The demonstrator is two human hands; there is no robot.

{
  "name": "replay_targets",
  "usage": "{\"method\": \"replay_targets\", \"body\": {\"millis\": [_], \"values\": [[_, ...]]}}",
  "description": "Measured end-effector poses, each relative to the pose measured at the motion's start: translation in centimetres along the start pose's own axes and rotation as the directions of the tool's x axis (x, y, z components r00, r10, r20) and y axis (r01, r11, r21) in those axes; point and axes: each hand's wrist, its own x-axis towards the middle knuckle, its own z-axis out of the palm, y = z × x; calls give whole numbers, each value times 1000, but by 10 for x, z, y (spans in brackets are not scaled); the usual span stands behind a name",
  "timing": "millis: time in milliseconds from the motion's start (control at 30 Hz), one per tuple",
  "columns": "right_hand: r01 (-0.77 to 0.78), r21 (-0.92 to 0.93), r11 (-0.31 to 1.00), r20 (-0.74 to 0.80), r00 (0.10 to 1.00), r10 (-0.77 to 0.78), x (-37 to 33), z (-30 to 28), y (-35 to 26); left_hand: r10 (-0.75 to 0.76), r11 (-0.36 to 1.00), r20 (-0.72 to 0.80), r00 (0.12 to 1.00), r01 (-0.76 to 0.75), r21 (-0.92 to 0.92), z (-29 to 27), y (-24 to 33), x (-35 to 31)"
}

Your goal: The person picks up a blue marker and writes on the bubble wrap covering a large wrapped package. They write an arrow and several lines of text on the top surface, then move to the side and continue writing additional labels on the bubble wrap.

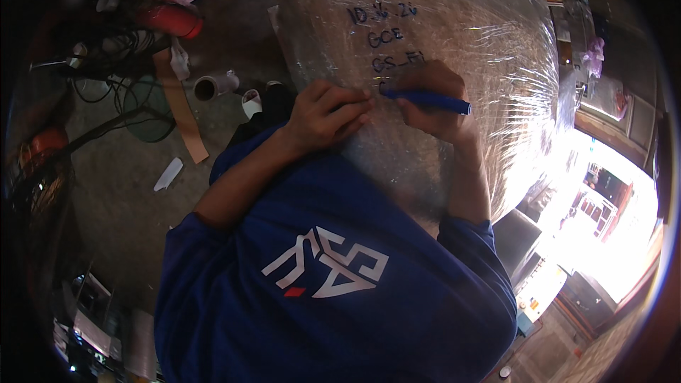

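Note:
A large bundle wrapped in clear stretch film (pixel 489 50) stands in front of me, brown material showing through the shiny plastic. Dark handwritten lines run down its upper face. My right hand (pixel 438 92) is closed around a thick blue marker (pixel 443 101), its tip end against the film just below the last line and its back end slanting right. My left hand (pixel 330 115) rests on the film to the left of the marker tip, fingers loosely bent and slightly apart, holding nothing. Its fingertips lie close to the writing.
On the floor to the left lie a long brown cardboard strip (pixel 181 110), a white scrap (pixel 169 174), a short pipe-like cylinder (pixel 216 85) and dark cables (pixel 131 50). A red cylinder (pixel 170 20) sits at the upper left. Bright light enters through an opening (pixel 603 206) at right.

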Motion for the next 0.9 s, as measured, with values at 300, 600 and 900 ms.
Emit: {"method": "replay_targets", "body": {"millis": [300, 600, 900], "values": [[-121, 43, 992, -27, 992, 122, -4, -1, -1, 1, 1000, -4, 1000, -1, -4, 1, -1, 0], [-246, 201, 948, -96, 958, 269, -11, -6, -1, 1, 1000, -2, 1000, -1, -11, 0, -2, 2], [-214, 84, 973, -42, 975, 218, -7, -1, 0, 3, 1000, -4, 1000, -3, -2, 1, -1, 0]]}}
